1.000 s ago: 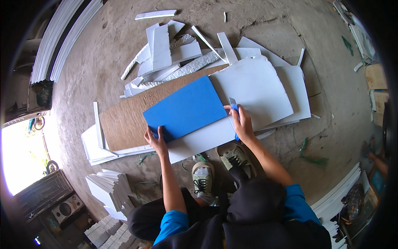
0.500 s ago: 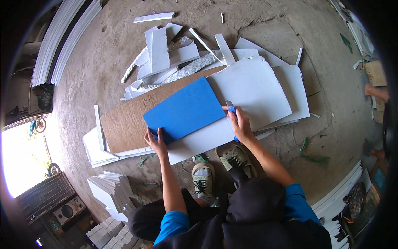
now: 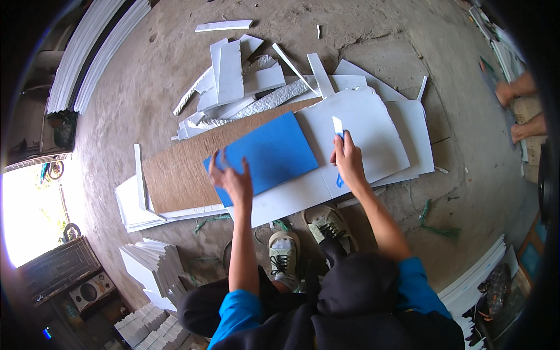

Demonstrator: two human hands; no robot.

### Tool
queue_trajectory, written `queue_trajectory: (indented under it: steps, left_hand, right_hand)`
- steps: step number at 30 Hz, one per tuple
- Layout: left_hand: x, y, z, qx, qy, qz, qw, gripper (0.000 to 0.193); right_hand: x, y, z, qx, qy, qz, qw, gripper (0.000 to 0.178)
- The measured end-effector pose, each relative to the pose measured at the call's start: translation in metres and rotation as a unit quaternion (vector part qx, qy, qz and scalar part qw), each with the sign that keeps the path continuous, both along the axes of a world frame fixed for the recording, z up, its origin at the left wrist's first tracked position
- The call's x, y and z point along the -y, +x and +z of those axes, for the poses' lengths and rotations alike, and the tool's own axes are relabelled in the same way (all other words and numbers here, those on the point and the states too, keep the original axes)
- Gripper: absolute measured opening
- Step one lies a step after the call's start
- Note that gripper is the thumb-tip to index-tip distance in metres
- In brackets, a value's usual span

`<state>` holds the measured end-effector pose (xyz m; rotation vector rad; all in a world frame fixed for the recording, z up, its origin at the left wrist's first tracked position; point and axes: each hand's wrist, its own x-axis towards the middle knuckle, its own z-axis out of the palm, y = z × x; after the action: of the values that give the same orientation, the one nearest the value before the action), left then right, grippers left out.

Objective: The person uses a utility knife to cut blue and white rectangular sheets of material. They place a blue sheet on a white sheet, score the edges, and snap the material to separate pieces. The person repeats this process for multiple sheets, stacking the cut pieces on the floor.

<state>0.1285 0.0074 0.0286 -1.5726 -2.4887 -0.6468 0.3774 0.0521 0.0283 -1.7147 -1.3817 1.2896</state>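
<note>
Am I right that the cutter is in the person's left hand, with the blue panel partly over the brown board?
Not quite: the head view shows the cutter in the right hand, with the blue panel partly over the brown board.

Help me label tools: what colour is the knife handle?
The knife handle is blue, seen best in the head view.

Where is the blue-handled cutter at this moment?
In the head view, right of centre: the blue-handled cutter is in the right hand, over the white sheet and just right of the blue board.
</note>
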Motion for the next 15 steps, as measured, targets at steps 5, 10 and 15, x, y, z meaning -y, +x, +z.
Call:
queue_trajectory:
  steps: [5, 10, 15]
  left_hand:
    - [-0.067, 0.050, -0.009, 0.030, -0.019, -0.228, 0.973, 0.043]
    - [-0.086, 0.064, -0.027, 0.019, -0.021, -0.245, 0.969, 0.032]
    - [-0.089, 0.067, -0.033, 0.020, -0.006, -0.245, 0.969, 0.025]
  right_hand:
    - [-0.020, -0.006, -0.041, 0.172, 0.078, 0.051, 0.981, 0.025]
    - [-0.015, -0.014, -0.031, 0.255, 0.151, 0.056, 0.953, 0.024]
    - [-0.014, -0.014, -0.027, 0.268, 0.168, 0.074, 0.946, 0.024]
